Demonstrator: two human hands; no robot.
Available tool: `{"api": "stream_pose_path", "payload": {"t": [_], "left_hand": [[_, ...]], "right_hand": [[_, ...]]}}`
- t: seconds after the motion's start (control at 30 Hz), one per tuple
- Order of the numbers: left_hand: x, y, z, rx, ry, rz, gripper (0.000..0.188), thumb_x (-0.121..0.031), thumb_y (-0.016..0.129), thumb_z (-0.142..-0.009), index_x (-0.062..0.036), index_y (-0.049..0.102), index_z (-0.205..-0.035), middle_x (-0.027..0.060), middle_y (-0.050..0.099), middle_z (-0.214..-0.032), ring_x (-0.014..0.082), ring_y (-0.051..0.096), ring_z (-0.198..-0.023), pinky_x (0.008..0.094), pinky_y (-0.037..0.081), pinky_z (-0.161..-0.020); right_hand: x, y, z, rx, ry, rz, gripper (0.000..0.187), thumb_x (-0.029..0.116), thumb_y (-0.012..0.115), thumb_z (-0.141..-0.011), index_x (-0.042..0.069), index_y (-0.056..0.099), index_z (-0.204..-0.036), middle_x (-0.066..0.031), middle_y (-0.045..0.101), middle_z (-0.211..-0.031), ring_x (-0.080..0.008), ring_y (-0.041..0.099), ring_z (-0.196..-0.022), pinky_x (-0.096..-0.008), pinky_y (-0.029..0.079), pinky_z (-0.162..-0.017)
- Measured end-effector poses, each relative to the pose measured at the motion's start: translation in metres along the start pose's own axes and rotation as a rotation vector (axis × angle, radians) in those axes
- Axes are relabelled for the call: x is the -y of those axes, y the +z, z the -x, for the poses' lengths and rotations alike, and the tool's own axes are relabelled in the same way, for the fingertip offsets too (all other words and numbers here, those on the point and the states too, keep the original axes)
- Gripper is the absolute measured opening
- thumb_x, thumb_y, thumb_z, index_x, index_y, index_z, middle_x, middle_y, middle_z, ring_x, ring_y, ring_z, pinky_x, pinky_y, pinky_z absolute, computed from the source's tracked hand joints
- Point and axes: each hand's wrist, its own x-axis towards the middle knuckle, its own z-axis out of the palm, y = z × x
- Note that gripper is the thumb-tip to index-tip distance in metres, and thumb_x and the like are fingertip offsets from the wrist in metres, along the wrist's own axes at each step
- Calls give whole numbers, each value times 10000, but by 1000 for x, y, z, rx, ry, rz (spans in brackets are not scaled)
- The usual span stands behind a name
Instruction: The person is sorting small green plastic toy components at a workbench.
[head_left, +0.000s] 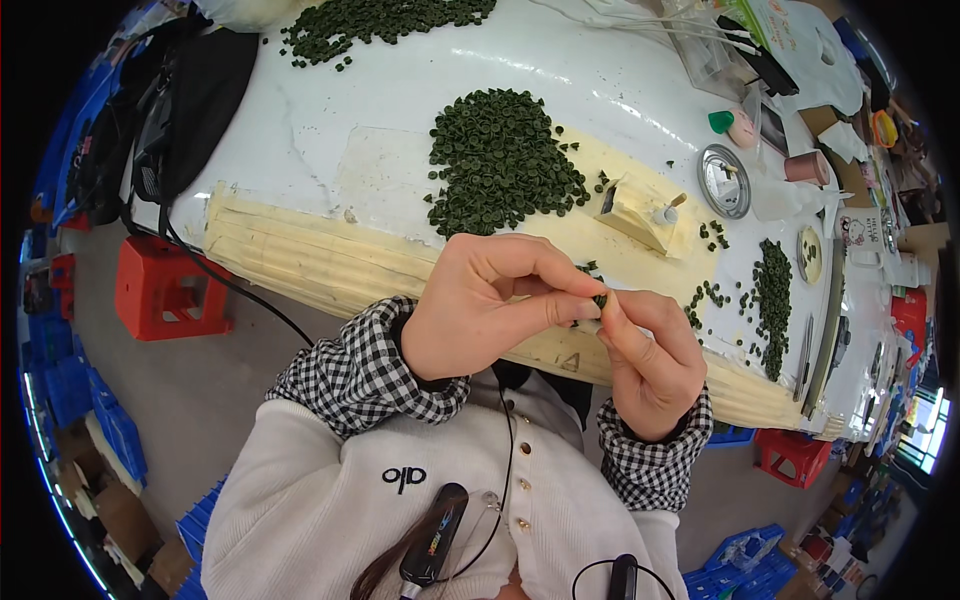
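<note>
Both hands meet over the table's near edge. My left hand (490, 300) pinches a small dark green part (600, 298) between thumb and forefinger. At the same spot, the fingertips of my right hand (652, 352) close on that part too; its exact shape is mostly hidden by the fingers. Just beyond the left hand lies a large heap of small dark green round pieces (500, 155). A yellowish taped block with a short peg (648, 213) stands on the table beyond the right hand.
Another pile of green pieces (385, 22) spreads at the far side, and a narrow strip of them (773, 305) lies at right. A round metal dish (724, 181), tweezers (804, 355) and a black bag (210, 105) rest on the table. Red stools (165, 290) stand below.
</note>
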Motion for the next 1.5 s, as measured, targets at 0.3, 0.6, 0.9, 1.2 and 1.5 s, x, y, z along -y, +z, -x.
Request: {"api": "stream_pose_path", "payload": {"t": [0.3, 0.6, 0.9, 1.2, 1.5], "left_hand": [[-11, 2, -8, -46, 131, -205, 170, 109, 641, -809, 40, 670, -962, 110, 649, -920, 141, 627, -852, 251, 509, -763], [-8, 0, -16, -78, 275, -443, 190, 108, 659, -788, 34, 674, -962, 113, 653, -915, 139, 612, -814, 245, 489, -718], [-6, -2, -15, -95, 267, -419, 184, 100, 663, -792, 34, 672, -964, 108, 652, -918, 134, 606, -815, 239, 476, -705], [-4, -1, -16, -76, 250, -396, 178, 83, 656, -804, 26, 675, -972, 108, 655, -909, 145, 624, -826, 260, 501, -743], [-6, 1, -15, -51, 216, -365, 194, 111, 642, -805, 43, 661, -986, 117, 642, -941, 151, 613, -864, 266, 493, -774]], "right_hand": [[6, -21, -16, -96, 165, 101, 321, 7, 710, -752, 3, 674, -1071, -142, 647, -959, -224, 631, -831, -296, 506, -728], [-31, -38, -62, -82, 226, 360, 110, 16, 661, -815, -32, 659, -914, -105, 626, -857, -171, 590, -748, -267, 479, -692], [-1, -43, -57, -439, 61, 233, 67, 4, 677, -803, -19, 653, -862, -107, 630, -845, -202, 586, -778, -289, 457, -715], [-2, -16, -48, -136, 175, -400, 117, 73, 564, -933, -37, 551, -968, -102, 625, -905, -133, 612, -814, -251, 502, -744], [-6, -14, -48, -96, 161, -354, 64, 18, 593, -899, -36, 573, -928, -94, 630, -864, -134, 622, -760, -235, 511, -691]]}}
